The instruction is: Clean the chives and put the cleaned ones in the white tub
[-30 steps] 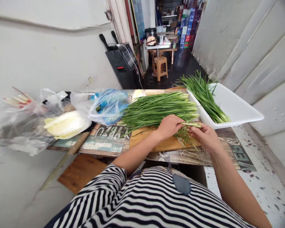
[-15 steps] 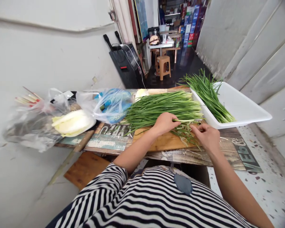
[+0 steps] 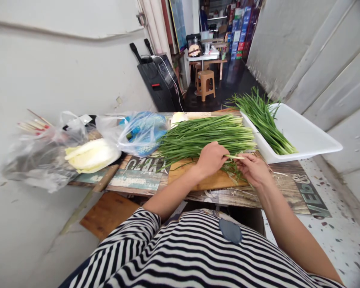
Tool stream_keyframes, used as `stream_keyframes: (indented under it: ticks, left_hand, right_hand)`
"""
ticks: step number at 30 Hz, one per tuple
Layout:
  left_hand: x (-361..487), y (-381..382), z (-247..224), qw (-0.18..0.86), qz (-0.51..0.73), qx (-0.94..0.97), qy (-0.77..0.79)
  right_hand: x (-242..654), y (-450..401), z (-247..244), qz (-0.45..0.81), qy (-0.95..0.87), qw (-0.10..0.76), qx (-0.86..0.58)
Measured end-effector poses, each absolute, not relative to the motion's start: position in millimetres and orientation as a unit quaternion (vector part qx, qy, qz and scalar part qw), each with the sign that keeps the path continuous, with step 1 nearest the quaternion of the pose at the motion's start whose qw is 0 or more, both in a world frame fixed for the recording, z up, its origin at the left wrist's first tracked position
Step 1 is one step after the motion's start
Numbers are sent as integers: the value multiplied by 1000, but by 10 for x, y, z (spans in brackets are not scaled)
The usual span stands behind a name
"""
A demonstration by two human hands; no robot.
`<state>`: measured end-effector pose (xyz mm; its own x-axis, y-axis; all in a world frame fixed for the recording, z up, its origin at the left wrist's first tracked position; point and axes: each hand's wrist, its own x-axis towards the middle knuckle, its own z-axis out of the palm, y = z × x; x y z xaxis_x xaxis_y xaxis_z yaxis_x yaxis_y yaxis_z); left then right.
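Observation:
Between my two hands stretches a pale chive stalk (image 3: pixel 235 157). My left hand (image 3: pixel 213 159) is closed around its left part, knuckles up. With thumb and fingers, my right hand (image 3: pixel 254 169) pinches the stalk's right end. Just beyond lies a thick pile of green chives (image 3: pixel 207 134), leaves to the left and pale ends to the right. Under the hands, thin trimmings and bits of leaf (image 3: pixel 232 170) lie on a wooden cutting board (image 3: pixel 183 176). More chives (image 3: pixel 264 120) rest inside the left side of a white plastic tub (image 3: pixel 306 130).
Left on the table (image 3: pixel 144 178) are a blue bundle in a clear plastic bag (image 3: pixel 145 134), a halved napa cabbage (image 3: pixel 93 155) and a bag with skewers (image 3: pixel 39 156). Walls flank both sides. Behind stand a black speaker-like case (image 3: pixel 160 82) and a brown stool (image 3: pixel 206 85).
My right hand has moved left and up from beside the trimmings and now pinches the stalk's end. My left hand has shifted slightly right, still holding the stalk.

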<state>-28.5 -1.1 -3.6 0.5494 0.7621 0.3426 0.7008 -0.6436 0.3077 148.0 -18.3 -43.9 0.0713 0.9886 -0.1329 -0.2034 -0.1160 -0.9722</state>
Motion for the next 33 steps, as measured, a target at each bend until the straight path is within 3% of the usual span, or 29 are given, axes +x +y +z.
stream_keyframes:
  ticks: [4,10,14,17,23,28,33]
  left_hand:
    - [-304,-96,-61,37,223,872,435]
    - [-418,-66,43,25,292,816,499]
    - [-431,-30,77,8,313,788,529]
    - [-440,-13,79,3,321,781,536]
    - [-432,28,87,35,334,779,530]
    - [-344,68,61,138,341,785,499]
    - [-270,94,3,131,337,791,493]
  right_hand:
    - [1561,-161,-450,459,-394,580,-546]
    - [1841,-143,-445,136,-686,316,-642]
    - [1853,-4,-414,-43,-710,329,-621]
    - [1834,156,-369,-82,-715,290,-631]
    - [1870,314,-263,-109,-748,107,-646]
    - [1929,270,-245,-146,-789,102,-587]
    - [1869,293,-264,-152,-769,114,-610]
